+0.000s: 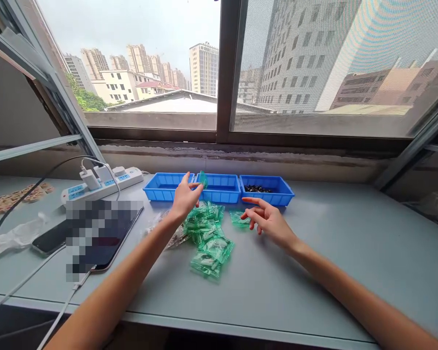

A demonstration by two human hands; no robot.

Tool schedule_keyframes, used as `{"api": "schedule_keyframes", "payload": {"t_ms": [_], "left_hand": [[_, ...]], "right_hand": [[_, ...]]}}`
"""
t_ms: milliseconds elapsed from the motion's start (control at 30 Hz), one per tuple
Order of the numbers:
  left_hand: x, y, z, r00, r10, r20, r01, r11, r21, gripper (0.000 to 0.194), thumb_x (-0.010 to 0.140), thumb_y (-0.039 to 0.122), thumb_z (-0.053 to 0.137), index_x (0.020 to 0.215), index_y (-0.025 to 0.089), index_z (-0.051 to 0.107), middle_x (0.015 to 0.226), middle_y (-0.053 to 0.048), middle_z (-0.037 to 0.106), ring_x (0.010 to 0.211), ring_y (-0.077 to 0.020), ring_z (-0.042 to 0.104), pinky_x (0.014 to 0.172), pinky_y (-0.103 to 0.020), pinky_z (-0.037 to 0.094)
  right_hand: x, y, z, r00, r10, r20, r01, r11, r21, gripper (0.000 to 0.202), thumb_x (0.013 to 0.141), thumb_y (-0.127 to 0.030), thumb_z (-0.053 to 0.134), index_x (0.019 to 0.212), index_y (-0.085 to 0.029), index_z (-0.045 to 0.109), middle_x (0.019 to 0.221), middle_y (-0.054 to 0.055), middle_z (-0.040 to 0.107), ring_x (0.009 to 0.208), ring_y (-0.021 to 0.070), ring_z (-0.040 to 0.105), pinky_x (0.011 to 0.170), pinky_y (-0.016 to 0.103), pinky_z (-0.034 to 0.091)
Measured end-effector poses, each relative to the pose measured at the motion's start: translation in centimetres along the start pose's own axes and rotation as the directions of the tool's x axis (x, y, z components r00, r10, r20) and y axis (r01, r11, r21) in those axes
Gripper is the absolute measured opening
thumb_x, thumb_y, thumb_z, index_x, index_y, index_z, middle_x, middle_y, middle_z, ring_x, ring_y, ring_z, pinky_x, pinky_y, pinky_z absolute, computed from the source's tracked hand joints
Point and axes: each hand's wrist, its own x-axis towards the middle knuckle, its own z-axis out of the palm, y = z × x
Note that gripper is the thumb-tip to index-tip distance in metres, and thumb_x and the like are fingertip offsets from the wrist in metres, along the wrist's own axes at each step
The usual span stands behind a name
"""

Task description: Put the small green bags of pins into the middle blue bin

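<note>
My left hand (187,195) reaches over the front of the blue bins, its index finger stretched away from the others. A green packet (203,179) stands upright beside its fingertips, at the left end of the middle blue bin (221,195); whether they touch it I cannot tell. My right hand (268,222) hovers with fingers apart and partly bent beside a single green packet (238,218) on the table. Between my arms lies a loose pile of green packets (208,233). Clear packets (177,237) lie partly behind my left forearm.
The left blue bin (160,194) and the right blue bin (282,197), with small dark pieces (257,188), flank the middle one. Farther left are a power strip (105,184), phone (49,238), tablet (113,243), cables and crumpled plastic (18,236). A window frame (226,73) rises behind.
</note>
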Motion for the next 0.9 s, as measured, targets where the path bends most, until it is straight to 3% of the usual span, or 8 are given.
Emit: {"api": "schedule_keyframes", "payload": {"t_ms": [100,200,300,433,567,700,900], "left_hand": [[0.0,0.0,0.0,0.996,0.056,-0.062,-0.056,0.998,0.011,0.057,0.077,0.014,0.059,0.132,0.012,0.043,0.119,-0.014,0.059,0.04,-0.0017,0.044,0.043,-0.018,0.041],[-0.1,0.0,0.3,0.986,0.136,-0.098,-0.129,0.989,0.071,0.048,0.077,0.014,0.058,0.125,0.012,0.05,0.115,-0.012,0.06,0.049,-0.0056,0.05,0.049,-0.019,0.044],[-0.4,0.1,0.4,0.968,0.245,-0.049,-0.219,0.925,0.311,0.043,0.081,0.018,0.055,0.124,0.017,0.053,0.116,-0.009,0.06,0.066,-0.0134,0.059,0.064,-0.026,0.049],[-0.6,-0.1,0.3,0.961,0.267,0.063,-0.244,0.725,0.644,0.032,0.088,0.028,0.048,0.117,0.023,0.061,0.135,-0.009,0.048,0.094,-0.0252,0.061,0.077,-0.036,0.05],[0.0,-0.9,0.2,0.95,0.291,0.111,-0.277,0.626,0.729,0.033,0.09,0.031,0.044,0.116,0.019,0.062,0.126,-0.011,0.056,0.118,-0.0311,0.047,0.094,-0.041,0.044],[0.6,-1.7,0.4,0.937,0.309,0.163,-0.324,0.597,0.734,0.032,0.089,0.03,0.046,0.115,0.02,0.063,0.133,-0.009,0.052,0.119,-0.033,0.044,0.099,-0.047,0.038],[0.6,-1.9,0.7,0.926,0.318,0.204,-0.364,0.605,0.708,0.031,0.09,0.027,0.045,0.113,0.016,0.063,0.13,-0.009,0.055,0.117,-0.0323,0.044,0.099,-0.046,0.036]], "right_hand": [[-0.2,-0.2,0.0,0.998,-0.061,0.004,0.061,0.988,-0.14,0.04,0.077,-0.043,0.058,0.109,-0.021,0.063,0.08,0.005,0.069,0.056,0.0151,0.058,0.041,0.024,0.04],[-0.5,-0.4,-0.1,0.982,-0.187,0.02,0.179,0.9,-0.398,0.024,0.079,-0.036,0.056,0.096,-0.023,0.068,0.086,0.005,0.07,0.064,0.0175,0.06,0.048,0.027,0.043],[-0.6,-0.3,-0.2,0.957,-0.281,0.067,0.268,0.776,-0.571,0.02,0.08,-0.031,0.055,0.094,-0.024,0.068,0.094,0.005,0.069,0.076,0.0207,0.062,0.061,0.033,0.049],[-0.5,0.3,-0.4,0.927,-0.345,0.148,0.362,0.717,-0.595,0.024,0.081,-0.028,0.056,0.102,-0.024,0.066,0.108,0.007,0.066,0.102,0.0254,0.059,0.087,0.041,0.048],[-0.4,0.6,-0.4,0.921,-0.345,0.179,0.38,0.699,-0.607,0.022,0.083,-0.028,0.054,0.101,-0.023,0.066,0.108,0.008,0.064,0.104,0.0253,0.058,0.091,0.042,0.047],[-0.5,0.7,-0.3,0.915,-0.35,0.198,0.395,0.69,-0.606,0.02,0.083,-0.026,0.054,0.098,-0.024,0.066,0.106,0.008,0.064,0.102,0.0255,0.058,0.09,0.042,0.047],[-0.5,0.5,-0.3,0.914,-0.35,0.208,0.4,0.685,-0.609,0.019,0.083,-0.026,0.053,0.098,-0.023,0.066,0.105,0.008,0.064,0.101,0.025,0.059,0.09,0.042,0.046]]}}
